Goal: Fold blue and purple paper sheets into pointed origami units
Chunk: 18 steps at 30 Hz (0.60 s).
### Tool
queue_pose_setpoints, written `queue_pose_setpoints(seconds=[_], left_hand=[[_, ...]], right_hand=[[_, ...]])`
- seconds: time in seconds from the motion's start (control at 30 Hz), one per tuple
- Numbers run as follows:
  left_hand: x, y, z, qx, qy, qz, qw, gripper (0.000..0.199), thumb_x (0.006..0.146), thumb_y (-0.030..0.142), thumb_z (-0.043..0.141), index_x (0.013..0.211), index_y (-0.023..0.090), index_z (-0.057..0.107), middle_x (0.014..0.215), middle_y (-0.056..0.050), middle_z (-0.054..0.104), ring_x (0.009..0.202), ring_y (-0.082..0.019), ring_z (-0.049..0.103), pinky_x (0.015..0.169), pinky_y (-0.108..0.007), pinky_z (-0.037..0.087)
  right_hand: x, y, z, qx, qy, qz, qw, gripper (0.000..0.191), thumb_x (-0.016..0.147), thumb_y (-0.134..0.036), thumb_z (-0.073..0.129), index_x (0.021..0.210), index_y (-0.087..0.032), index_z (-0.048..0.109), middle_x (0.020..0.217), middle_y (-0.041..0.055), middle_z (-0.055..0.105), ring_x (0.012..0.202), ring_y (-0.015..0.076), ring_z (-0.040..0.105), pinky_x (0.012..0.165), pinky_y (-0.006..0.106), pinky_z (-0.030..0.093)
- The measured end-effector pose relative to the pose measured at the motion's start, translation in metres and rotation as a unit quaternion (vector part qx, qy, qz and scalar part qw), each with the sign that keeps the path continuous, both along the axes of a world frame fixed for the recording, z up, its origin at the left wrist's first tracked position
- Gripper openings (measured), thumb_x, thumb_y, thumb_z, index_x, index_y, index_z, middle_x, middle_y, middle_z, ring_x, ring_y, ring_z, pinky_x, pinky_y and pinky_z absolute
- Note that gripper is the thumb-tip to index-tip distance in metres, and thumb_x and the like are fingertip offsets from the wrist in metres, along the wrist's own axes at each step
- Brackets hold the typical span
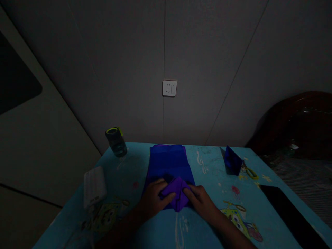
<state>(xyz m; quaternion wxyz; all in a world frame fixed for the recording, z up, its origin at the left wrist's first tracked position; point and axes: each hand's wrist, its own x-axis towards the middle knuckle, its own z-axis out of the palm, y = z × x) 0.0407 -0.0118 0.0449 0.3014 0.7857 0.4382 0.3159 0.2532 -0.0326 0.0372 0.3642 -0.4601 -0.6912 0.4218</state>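
Note:
A folded piece of purple paper (177, 188) is held between my two hands, above the near end of a stack of dark blue sheets (168, 160). My left hand (153, 197) grips its left side, the thumb lying across the lower left part. On the right side, my right hand (201, 202) pinches the paper with its thumb on top. The fingers beneath the paper are partly hidden. Purple edges show from under the blue sheets at the far end.
On the blue patterned table (137, 173) are a dark cup (116, 142) and a white power bank (94, 186) with a cable at left. To the right lie a folded blue paper piece (232, 161), yellow-handled scissors (251, 173) and a black flat object (293, 214).

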Motion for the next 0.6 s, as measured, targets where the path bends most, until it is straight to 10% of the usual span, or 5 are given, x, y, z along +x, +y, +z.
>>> queue_pose_setpoints(seconds=[0.27,0.6], left_hand=[[0.005,-0.012,-0.011,-0.188,-0.042,-0.011,0.981,0.029,0.088,0.046,0.050,0.087,0.020,0.062,0.058,0.005,0.055,0.039,-0.008,0.048,0.038,-0.018,0.037],[0.009,-0.020,-0.019,-0.072,0.011,0.034,0.997,0.032,0.080,0.040,0.059,0.104,0.020,0.066,0.091,-0.006,0.070,0.087,-0.021,0.064,0.082,-0.031,0.052]], right_hand=[[0.001,-0.004,0.001,0.032,-0.074,0.057,0.995,0.042,0.097,-0.042,0.041,0.064,-0.017,0.050,0.058,-0.0062,0.034,0.053,0.0082,0.035,0.052,0.022,0.029],[-0.006,-0.006,-0.006,0.035,-0.076,-0.012,0.996,0.047,0.095,-0.045,0.044,0.058,-0.017,0.046,0.053,-0.0060,0.035,0.050,0.0083,0.035,0.049,0.022,0.027]])
